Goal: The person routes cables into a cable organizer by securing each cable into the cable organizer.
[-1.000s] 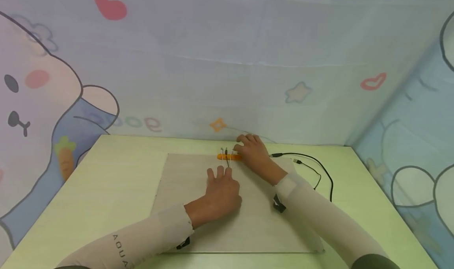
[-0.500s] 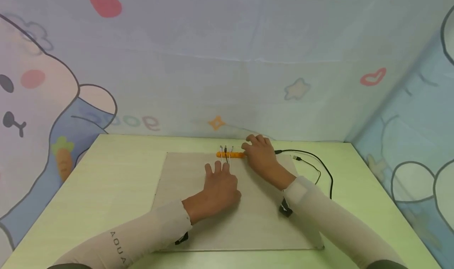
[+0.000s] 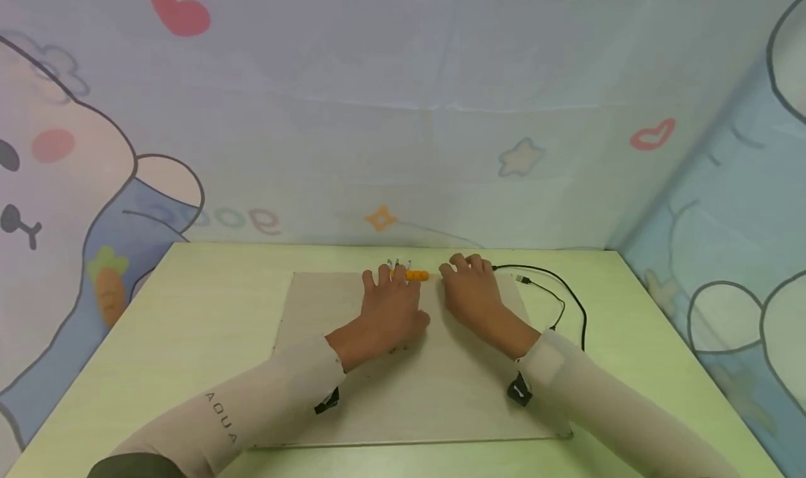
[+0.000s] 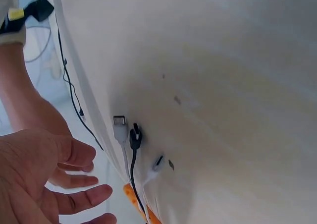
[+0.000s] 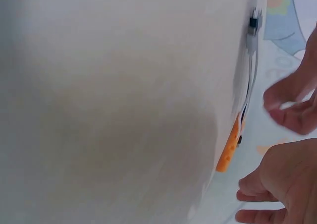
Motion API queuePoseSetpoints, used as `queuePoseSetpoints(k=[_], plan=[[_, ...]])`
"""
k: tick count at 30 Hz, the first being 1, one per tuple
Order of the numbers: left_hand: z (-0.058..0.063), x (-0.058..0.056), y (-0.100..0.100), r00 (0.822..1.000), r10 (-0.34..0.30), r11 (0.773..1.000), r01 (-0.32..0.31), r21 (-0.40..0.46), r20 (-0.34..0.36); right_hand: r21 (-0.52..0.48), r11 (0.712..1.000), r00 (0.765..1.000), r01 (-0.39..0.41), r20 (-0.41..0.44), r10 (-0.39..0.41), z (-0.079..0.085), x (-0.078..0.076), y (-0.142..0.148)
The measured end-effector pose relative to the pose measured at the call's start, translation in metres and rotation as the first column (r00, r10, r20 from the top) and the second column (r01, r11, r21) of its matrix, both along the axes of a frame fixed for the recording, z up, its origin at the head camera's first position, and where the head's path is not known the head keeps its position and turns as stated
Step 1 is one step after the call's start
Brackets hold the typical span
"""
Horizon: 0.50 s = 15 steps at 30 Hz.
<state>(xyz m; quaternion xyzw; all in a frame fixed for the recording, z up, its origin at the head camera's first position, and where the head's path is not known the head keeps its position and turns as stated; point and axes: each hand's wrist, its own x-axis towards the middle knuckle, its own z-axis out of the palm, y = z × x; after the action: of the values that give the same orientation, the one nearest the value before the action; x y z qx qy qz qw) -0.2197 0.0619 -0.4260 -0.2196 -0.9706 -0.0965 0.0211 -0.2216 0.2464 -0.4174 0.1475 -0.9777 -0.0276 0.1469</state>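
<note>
In the head view my left hand (image 3: 392, 304) hovers over the board with its fingers apart, its fingertips overlapping an orange knobbly strip (image 3: 417, 276) at the board's far edge. Two white cables and a black cable run across that strip. Seen from the left wrist, a white USB plug (image 4: 120, 130), a black plug (image 4: 135, 137) and a smaller white plug (image 4: 156, 165) lie over the board, beside the hand. My right hand (image 3: 471, 292), fingers loosely bent and holding nothing, is just right of the strip. From the right wrist, a gap separates it from the orange strip (image 5: 228, 154).
A thin pale board (image 3: 352, 415) lies on the light table (image 3: 208, 338). To the right of my right hand run a thick black cable (image 3: 569, 289) and a thinner one with a USB plug (image 3: 525, 280). A printed cloth (image 3: 302, 149) hangs behind the table.
My right hand has moved right, off the orange strip. My left hand has moved forward, so its fingers now cover the strip's left part and the near stretch of the cables.
</note>
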Motion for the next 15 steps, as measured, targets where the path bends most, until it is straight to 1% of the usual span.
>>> queuePoseSetpoints(k=[1,2,3,4,6,9,15], plan=[[0.01,0.003,0.001,1.0,0.003,1.0,-0.003,-0.009,0.012,-0.006,1.0,1.0,0.005,0.0,-0.005,0.0,0.003,0.0],[0.015,0.004,0.001,1.0,-0.002,1.0,0.002,-0.015,0.006,-0.01,1.0,1.0,0.011,0.004,-0.011,0.0,0.006,0.0],[0.024,0.007,0.002,1.0,0.0,1.0,0.0,-0.022,0.021,-0.01,1.0,1.0,0.02,0.014,-0.02,0.0,0.008,0.0],[0.028,0.007,0.002,1.0,-0.002,1.0,0.002,-0.022,0.014,-0.012,0.999,0.999,0.03,0.025,-0.03,0.0,0.01,0.001],[0.029,0.005,0.003,1.0,-0.012,1.0,0.012,-0.016,-0.005,-0.014,0.999,0.998,0.049,0.045,-0.048,0.0,0.015,0.002],[0.027,-0.001,0.005,0.999,-0.029,0.999,0.028,-0.017,-0.029,0.001,0.997,0.996,0.071,0.046,-0.071,-0.001,0.02,0.005],[0.025,-0.014,0.018,0.999,-0.048,0.997,0.047,-0.053,-0.022,-0.016,0.996,0.996,0.085,-0.025,-0.085,-0.004,0.032,0.006]])
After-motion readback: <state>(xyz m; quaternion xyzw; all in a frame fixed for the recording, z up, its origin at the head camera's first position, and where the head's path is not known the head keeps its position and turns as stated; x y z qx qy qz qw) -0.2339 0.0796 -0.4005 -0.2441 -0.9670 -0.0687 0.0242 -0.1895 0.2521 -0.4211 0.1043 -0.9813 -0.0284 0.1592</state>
